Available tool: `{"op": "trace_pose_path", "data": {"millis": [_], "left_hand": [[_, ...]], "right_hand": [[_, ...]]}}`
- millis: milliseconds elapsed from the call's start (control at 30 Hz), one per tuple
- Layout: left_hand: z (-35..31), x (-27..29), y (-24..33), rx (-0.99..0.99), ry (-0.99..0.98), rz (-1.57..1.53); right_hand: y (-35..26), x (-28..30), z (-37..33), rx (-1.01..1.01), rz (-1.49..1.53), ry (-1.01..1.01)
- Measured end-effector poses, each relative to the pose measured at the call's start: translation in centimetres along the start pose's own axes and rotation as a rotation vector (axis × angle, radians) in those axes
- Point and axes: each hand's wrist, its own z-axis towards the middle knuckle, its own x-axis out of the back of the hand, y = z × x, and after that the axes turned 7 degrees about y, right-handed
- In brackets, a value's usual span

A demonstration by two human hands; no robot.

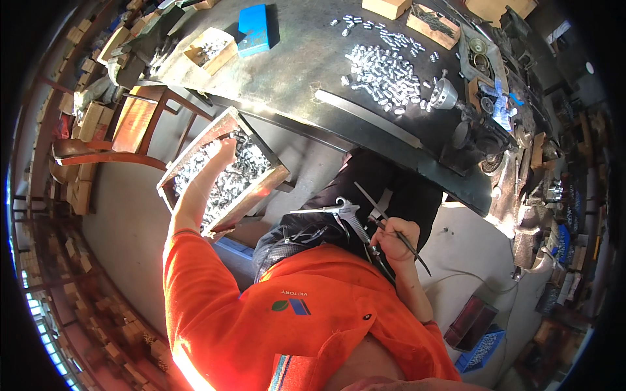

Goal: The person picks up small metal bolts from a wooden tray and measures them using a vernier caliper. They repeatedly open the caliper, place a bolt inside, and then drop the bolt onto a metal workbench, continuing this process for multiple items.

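Note:
My left hand reaches into a wooden box heaped with small shiny metal parts. Its fingers are down among the pieces, so their grip is hidden. My right hand is closed round a thin metal rod, slanted over my lap. The rod's upper part looks silvery; a dark, tapering length sticks out below the fist. Beside that hand, a silver air blow gun lies on my lap, its slim nozzle pointing left.
Ahead stands a dark workbench with a pile of small metal cylinders, a small wooden box and a blue block. A wooden chair is at left. On the floor at right sits a blue bin.

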Motion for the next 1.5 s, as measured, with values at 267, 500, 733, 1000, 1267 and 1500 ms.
{"op": "trace_pose_path", "data": {"millis": [267,500,733,1000,1267,1500], "left_hand": [[-2.2,14.9,8.8,0.372,0.129,-0.924],[-6.5,25.3,27.2,0.194,-0.258,-1.834],[-5.3,23.0,33.2,0.069,-0.651,-2.125],[-5.4,24.0,34.6,0.093,-0.635,-1.793],[-4.6,23.5,34.6,0.024,-0.625,-1.451],[-5.5,24.3,35.5,-0.003,-0.498,-1.336]], "right_hand": [[1.0,0.7,-0.2,0.016,-0.088,-0.007],[0.1,-0.8,0.9,0.243,-0.171,-0.13],[-1.7,-0.3,1.2,0.327,-0.211,-0.049],[-0.9,-0.2,1.9,0.323,-0.226,-0.099],[-0.1,0.2,2.2,0.481,-0.398,-0.139],[0.0,-0.3,1.6,0.529,-0.409,-0.021]]}}
